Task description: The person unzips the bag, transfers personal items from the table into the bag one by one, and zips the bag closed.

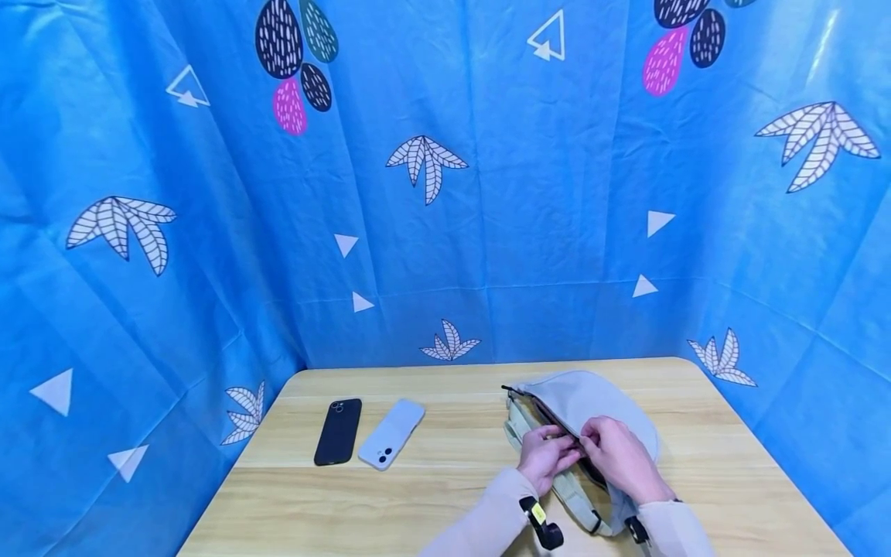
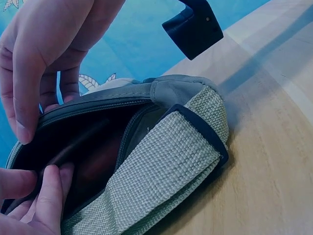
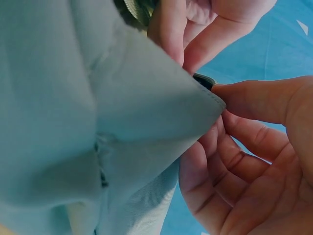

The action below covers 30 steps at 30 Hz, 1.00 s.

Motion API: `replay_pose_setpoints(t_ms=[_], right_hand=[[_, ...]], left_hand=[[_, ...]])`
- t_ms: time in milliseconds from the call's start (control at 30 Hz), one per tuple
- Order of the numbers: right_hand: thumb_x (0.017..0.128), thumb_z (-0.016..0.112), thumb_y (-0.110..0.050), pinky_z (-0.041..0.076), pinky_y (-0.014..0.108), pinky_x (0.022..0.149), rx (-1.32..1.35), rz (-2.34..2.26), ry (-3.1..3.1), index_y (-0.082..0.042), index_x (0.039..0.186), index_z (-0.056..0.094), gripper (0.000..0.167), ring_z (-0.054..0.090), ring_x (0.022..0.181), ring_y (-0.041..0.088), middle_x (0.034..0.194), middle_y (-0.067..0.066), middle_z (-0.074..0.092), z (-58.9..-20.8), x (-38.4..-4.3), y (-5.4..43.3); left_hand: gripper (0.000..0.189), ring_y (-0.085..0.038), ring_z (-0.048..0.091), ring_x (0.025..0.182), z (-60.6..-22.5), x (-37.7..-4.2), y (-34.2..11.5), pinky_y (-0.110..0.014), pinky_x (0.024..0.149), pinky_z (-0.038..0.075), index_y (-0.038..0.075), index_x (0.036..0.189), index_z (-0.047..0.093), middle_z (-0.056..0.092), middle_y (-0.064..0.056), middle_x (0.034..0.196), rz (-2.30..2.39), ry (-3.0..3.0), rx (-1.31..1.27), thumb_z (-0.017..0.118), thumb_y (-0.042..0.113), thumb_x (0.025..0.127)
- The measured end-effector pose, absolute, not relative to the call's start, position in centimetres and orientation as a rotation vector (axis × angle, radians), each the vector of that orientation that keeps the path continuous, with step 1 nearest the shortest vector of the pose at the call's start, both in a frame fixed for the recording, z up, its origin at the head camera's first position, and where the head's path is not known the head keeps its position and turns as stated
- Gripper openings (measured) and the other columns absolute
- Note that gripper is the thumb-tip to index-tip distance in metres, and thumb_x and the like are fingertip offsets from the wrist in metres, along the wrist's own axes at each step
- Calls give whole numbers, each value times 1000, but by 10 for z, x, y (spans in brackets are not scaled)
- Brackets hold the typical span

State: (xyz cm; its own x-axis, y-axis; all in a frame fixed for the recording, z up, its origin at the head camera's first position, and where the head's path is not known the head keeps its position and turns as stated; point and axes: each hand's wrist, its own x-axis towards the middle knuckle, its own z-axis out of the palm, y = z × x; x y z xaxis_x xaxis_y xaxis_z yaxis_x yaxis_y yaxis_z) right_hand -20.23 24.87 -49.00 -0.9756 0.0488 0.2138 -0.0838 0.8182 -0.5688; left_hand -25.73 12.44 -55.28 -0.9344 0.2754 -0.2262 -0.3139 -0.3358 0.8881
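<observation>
A pale grey sling bag (image 1: pixel 604 394) with a light webbing strap (image 2: pixel 161 171) lies at the right of the table, its zipped opening spread apart. My right hand (image 1: pixel 619 456) pinches the upper edge of that opening between thumb and fingers, lifting the fabric, as the right wrist view shows up close. At the opposite side of the mouth, my left hand (image 1: pixel 546 458) has its fingers inside, pinching dark material at the opening's near edge. A dark interior (image 2: pixel 88 147) shows between the hands; its depth is hidden in shadow.
Two phones lie face down on the left of the wooden table (image 1: pixel 313 510): a black phone (image 1: pixel 338 432) and a pale lilac phone (image 1: pixel 392 435) beside it. Blue patterned curtain (image 1: pixel 543 232) encloses the table's back and sides. A black wrist mount (image 1: pixel 541 526) sits on my left sleeve.
</observation>
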Motion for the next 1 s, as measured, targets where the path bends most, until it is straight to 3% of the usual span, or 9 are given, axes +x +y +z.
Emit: replay_pose_setpoints(t_ms=[700,1000], right_hand=[[90,70,-4,48,29,61,28,877,-2785,-10,83,70,9,58,70,10,77,-3,68,-491,-203,248],[91,70,-5,47,29,62,10,886,-2791,-11,84,71,10,57,71,11,78,-3,68,-490,-203,249]], left_hand=[[19,-18,75,70,-553,-262,131,-23,64,64,-2,99,62,76,-14,81,2266,1667,-59,64,-13,84],[19,-25,77,77,-555,-264,138,-31,71,66,-4,92,63,75,-17,83,2283,1661,-76,61,-18,80]])
